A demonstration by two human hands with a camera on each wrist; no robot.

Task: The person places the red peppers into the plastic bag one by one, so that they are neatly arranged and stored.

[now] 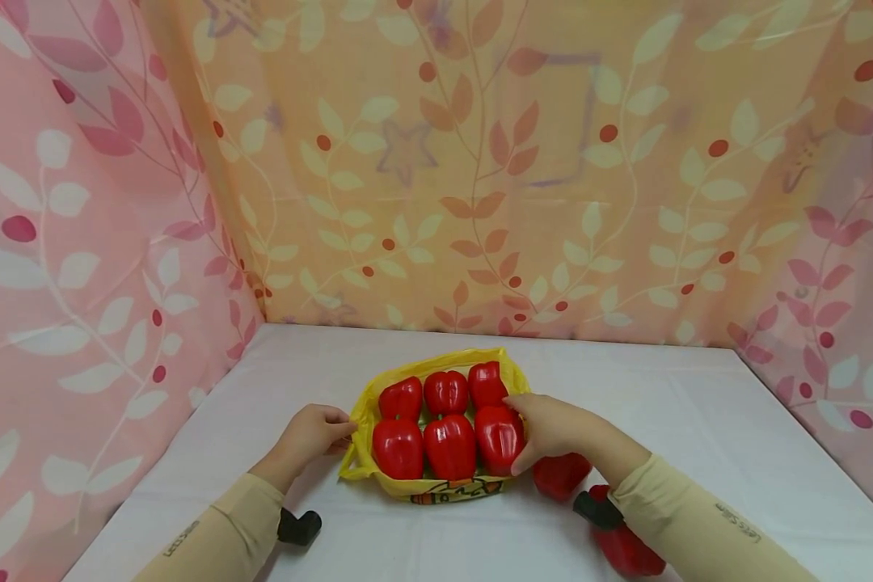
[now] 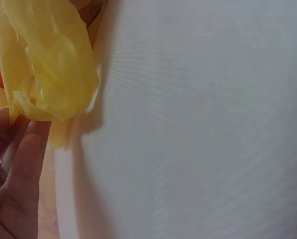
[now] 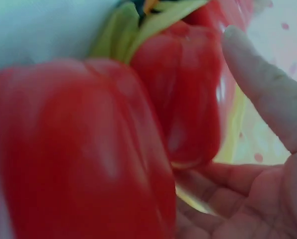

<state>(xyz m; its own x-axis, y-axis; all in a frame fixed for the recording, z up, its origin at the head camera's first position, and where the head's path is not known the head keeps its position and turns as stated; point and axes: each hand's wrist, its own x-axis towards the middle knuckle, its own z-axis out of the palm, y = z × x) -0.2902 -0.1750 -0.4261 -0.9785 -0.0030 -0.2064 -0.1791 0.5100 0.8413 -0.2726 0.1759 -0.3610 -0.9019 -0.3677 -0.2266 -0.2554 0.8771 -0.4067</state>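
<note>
Several glossy red bell peppers (image 1: 448,446) stand in two rows inside a yellow plastic bag (image 1: 364,416), its mouth spread wide. My left hand (image 1: 311,435) pinches the bag's left edge near a loop handle; the yellow film (image 2: 54,64) bunches above the fingers in the left wrist view. At the bag's right end, my right hand (image 1: 556,424) grips the front right bell pepper (image 1: 498,439), thumb on the near side. In the right wrist view, thumb and fingers lie around that pepper (image 3: 181,94), the fingertips partly hidden behind it.
Outside the bag, a red bell pepper (image 1: 560,475) lies under my right wrist and another pepper (image 1: 629,551) lies nearer, partly covered by the sleeve. The white tabletop (image 1: 407,541) meets patterned cloth walls (image 1: 422,202) at the back and sides.
</note>
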